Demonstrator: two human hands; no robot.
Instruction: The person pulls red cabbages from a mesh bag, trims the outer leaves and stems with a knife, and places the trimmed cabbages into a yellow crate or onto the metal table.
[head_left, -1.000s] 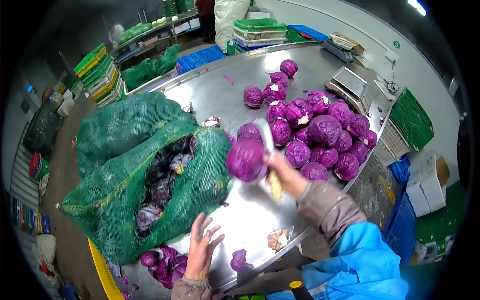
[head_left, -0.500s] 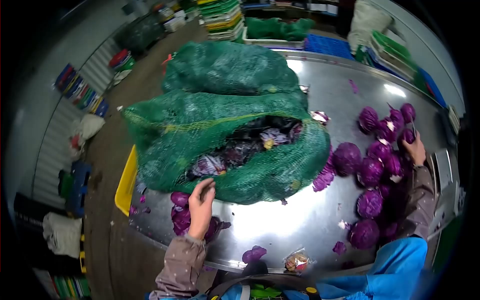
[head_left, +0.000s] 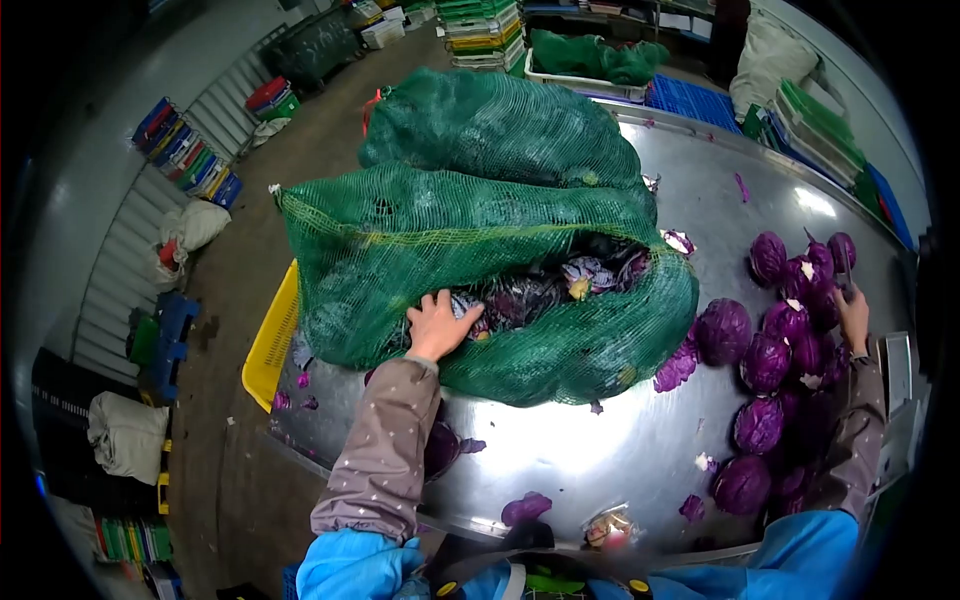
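My left hand (head_left: pixel 438 326) lies with its fingers spread at the left end of a long slit in a green mesh sack (head_left: pixel 500 370), over a red cabbage (head_left: pixel 466 308) inside. More dark-leaved cabbages show along the slit. My right hand (head_left: pixel 854 318), at the far right, is closed around what looks like a knife (head_left: pixel 846 272), its thin blade pointing away from me; the fingers are partly hidden. Next to that hand sits a pile of trimmed red cabbages (head_left: pixel 765 362) on the metal table (head_left: pixel 560 450).
Behind the slit sack lies a second full mesh sack (head_left: pixel 500 125). A yellow crate (head_left: pixel 270 345) stands beside the table's left edge. Loose purple leaves (head_left: pixel 527 508) and a small clear plastic packet (head_left: pixel 610 528) lie near the front edge. Stacked crates (head_left: pixel 482 40) stand at the back.
My left hand has reached forward from the sack's near edge into the slit, its fingers now spread over a cabbage. The right hand stays by the pile. The whole view has shifted slightly.
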